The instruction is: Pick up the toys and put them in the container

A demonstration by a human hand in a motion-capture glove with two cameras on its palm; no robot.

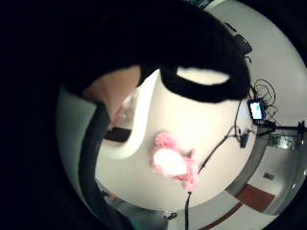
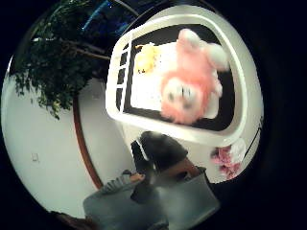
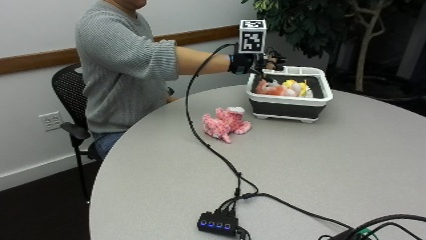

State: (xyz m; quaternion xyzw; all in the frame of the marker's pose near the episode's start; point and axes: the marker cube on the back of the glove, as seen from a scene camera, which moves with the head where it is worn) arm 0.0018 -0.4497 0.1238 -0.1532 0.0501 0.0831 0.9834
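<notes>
The hand's (image 3: 249, 64) fingers are hiding behind the glove over the bin (image 3: 291, 107), so their curl is staying unreadable, the bin's wall is covering the lower parts of the toys (image 3: 283, 89) inside, and the yellow toy (image 2: 146, 58) is blurring past recognition.

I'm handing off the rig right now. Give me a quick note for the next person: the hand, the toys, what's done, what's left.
Gloved right hand: above the white-rimmed black container's near edge, holding nothing visible; finger pose unclear.
In the container: a pink-orange plush toy and a small yellow plush toy.
On the round grey table: a pink fluffy plush toy, beside the container, untouched.
Done: two toys binned.
Left: pick up the pink fluffy toy and drop it in.
</notes>
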